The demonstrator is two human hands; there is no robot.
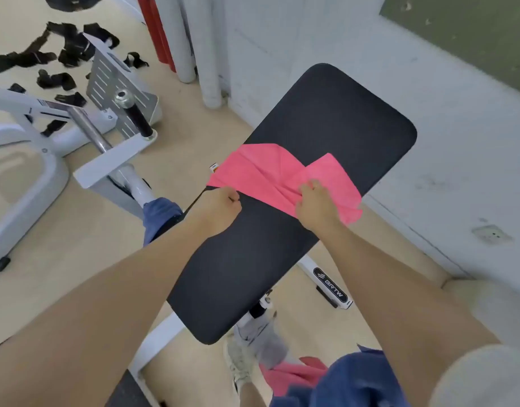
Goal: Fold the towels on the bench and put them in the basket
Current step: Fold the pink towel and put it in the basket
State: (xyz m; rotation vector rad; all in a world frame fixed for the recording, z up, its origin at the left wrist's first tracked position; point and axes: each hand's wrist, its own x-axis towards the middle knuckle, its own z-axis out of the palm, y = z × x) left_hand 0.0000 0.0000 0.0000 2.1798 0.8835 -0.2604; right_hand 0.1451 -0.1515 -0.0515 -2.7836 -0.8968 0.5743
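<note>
Across the middle of the black worktop [326, 118] lies a pink towel [261, 171], thin, limp and creased. Left hand [219, 205] pinches its near left edge in a tight grip; right hand [316, 205] bunches the middle. Corners look the best hold; light cloth will likely sag and slide.

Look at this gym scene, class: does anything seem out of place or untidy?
Yes. Black straps lie scattered across the floor at upper left, loose and in no order. The pink towel on the bench is crumpled, overhanging its right edge, gripped by both hands.
</note>
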